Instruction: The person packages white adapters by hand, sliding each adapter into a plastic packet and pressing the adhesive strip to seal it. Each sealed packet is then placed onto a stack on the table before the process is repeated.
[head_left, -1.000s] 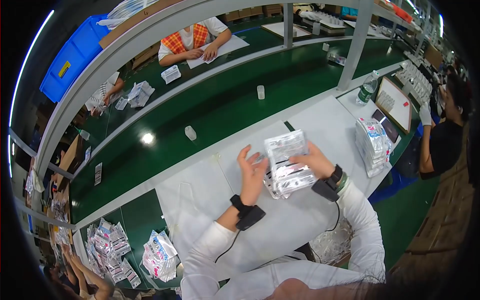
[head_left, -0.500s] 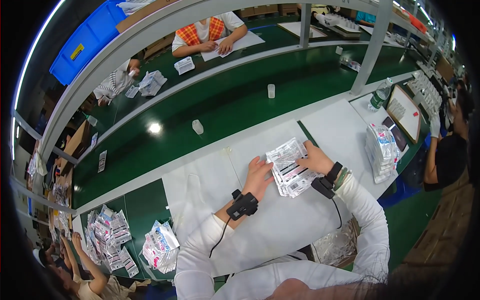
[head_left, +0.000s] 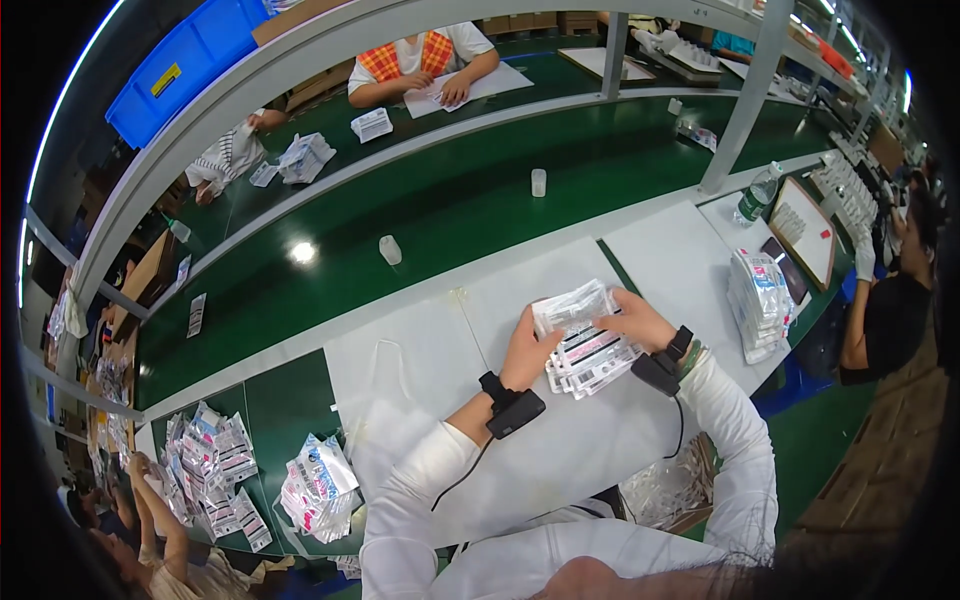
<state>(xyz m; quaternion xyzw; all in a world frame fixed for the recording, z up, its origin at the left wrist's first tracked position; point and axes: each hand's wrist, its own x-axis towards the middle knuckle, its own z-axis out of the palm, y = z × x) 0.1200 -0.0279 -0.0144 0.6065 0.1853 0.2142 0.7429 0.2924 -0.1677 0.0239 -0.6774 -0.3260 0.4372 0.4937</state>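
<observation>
A green conveyor belt (head_left: 450,200) sweeps across the scene from nine o'clock up to two o'clock, with a white counter (head_left: 420,370) running along its near edge at the centre. On that counter, just right of centre at about three o'clock, lies a stack of clear plastic packets (head_left: 588,335) with dark printed labels, gripped from both sides. The left hand (head_left: 530,347) closes on the stack's left edge, fingers curled against it, a black wrist device (head_left: 512,408) strapped just below at six o'clock of the hand. The right hand (head_left: 632,318) rests over the stack's upper right corner, fingers bent down onto the top packet. Compared with half a second before, the stack sits lower and flatter against the counter, and the two hands have drawn closer around it. A second pile of packets (head_left: 757,300) stands well apart at three o'clock near the counter's far end. Another heap of packets (head_left: 318,485) lies at seven o'clock. Two small white containers (head_left: 390,249) ride the belt at eleven o'clock of the stack. A plastic bottle (head_left: 754,194) stands at two o'clock.
</observation>
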